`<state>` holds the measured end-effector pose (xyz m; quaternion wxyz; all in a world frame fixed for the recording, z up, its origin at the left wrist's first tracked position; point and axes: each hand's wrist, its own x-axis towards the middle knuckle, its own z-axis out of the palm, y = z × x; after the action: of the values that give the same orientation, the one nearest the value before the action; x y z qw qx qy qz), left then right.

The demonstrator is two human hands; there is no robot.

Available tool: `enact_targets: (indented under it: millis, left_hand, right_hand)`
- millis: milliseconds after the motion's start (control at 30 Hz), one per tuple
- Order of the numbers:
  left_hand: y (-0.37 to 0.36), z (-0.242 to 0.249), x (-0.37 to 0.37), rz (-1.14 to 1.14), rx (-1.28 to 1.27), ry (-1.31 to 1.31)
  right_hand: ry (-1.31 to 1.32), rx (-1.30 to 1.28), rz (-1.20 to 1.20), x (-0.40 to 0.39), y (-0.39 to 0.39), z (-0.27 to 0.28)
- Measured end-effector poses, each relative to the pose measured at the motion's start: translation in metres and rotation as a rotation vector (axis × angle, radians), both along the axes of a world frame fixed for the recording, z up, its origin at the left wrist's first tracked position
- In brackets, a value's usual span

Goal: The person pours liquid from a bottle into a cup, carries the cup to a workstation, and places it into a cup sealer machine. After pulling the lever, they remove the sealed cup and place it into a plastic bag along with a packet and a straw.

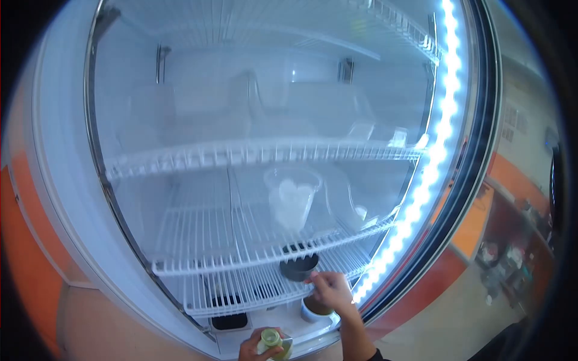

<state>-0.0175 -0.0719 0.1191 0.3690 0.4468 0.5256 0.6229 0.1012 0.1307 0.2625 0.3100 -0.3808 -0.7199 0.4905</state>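
Observation:
My left hand [253,346], at the bottom centre, is closed around a small bottle [271,338] with a pale green open neck. My right hand [332,291] reaches into the lower part of an open refrigerator. Its fingers are closed at the edge of a dark round container [299,268] on a lower wire shelf [241,283]; a small red bit shows at the fingertips. What exactly the fingers grip is hard to make out. Beneath the right hand, a white-rimmed bowl [313,313] with brown contents stands on the refrigerator floor, partly hidden by the hand.
A clear container [292,198] with white round items stands on the shelf above. A black tray [230,321] lies at the lower left. A bright light strip [442,126] runs along the right side. Orange cabinets [27,271] stand left; a cluttered counter is at right.

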Motion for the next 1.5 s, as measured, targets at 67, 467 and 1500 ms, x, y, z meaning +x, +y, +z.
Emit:
enact_targets:
  millis: [67,467,1500]
  left_hand:
    - [0.01,0.016,0.016,-0.059,0.25,-0.6]
    - [-0.037,0.306,0.02,0.15,-0.08,-0.441]
    - [0.002,0.362,0.023,0.23,-0.113,0.325]
  right_hand:
    - [-0.235,-0.009,0.031,-0.004,-0.002,0.023]
    - [0.21,0.933,-0.399,0.038,0.025,0.395]
    - [0.073,0.569,0.599,0.042,-0.048,0.343]
